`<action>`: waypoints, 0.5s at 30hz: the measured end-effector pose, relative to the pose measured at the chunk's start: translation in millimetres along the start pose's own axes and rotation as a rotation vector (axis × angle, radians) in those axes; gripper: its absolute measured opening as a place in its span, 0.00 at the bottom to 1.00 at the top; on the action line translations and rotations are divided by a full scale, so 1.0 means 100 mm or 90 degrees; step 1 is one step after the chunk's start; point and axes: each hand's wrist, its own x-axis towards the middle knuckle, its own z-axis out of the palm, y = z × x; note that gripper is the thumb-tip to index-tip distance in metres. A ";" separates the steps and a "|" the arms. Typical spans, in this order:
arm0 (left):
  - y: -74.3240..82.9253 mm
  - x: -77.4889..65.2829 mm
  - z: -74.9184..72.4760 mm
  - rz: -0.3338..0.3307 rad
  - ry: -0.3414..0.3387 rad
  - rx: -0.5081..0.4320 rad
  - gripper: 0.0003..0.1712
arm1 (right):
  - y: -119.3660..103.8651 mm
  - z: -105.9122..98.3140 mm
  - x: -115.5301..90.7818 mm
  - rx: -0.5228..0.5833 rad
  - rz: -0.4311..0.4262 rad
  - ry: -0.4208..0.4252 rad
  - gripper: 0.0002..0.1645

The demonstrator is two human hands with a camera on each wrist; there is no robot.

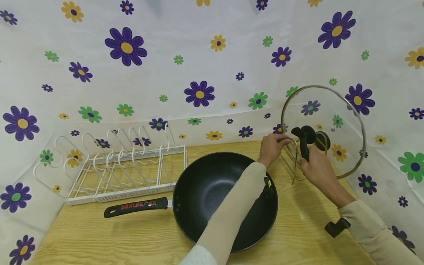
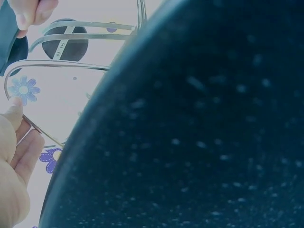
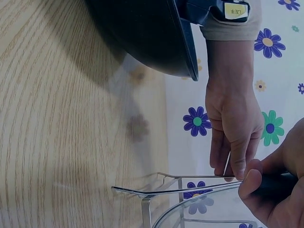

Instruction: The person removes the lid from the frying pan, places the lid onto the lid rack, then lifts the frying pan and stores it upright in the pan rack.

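Note:
My right hand [image 1: 319, 167] grips the black handle [image 1: 304, 145] of a clear glass pot lid [image 1: 334, 106] with a metal rim. The lid stands nearly upright at the right, within a thin metal wire stand [image 3: 146, 211]. My left hand [image 1: 271, 147] reaches across the wok and pinches the top of the stand's wire loop [image 2: 61, 63] between thumb and fingers. A black wok [image 1: 202, 191] sits under the left forearm, its handle [image 1: 142, 207] pointing left. The wok's dark side fills most of the left wrist view.
A white wire dish rack [image 1: 132, 192] stands at the back left of the wooden table [image 1: 99, 239]. Behind and at both sides hangs a white sheet [image 1: 165, 44] with printed flowers. Wrist cameras [image 1: 337, 227] are strapped over the sleeves.

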 end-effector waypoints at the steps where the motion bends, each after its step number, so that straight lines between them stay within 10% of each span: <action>1: 0.00 0.00 0.00 -0.001 -0.001 0.001 0.13 | 0.00 0.00 0.00 0.000 -0.003 0.000 0.20; 15: 0.01 -0.01 -0.01 -0.005 0.003 -0.004 0.12 | 0.00 0.03 0.02 0.005 0.001 -0.007 0.20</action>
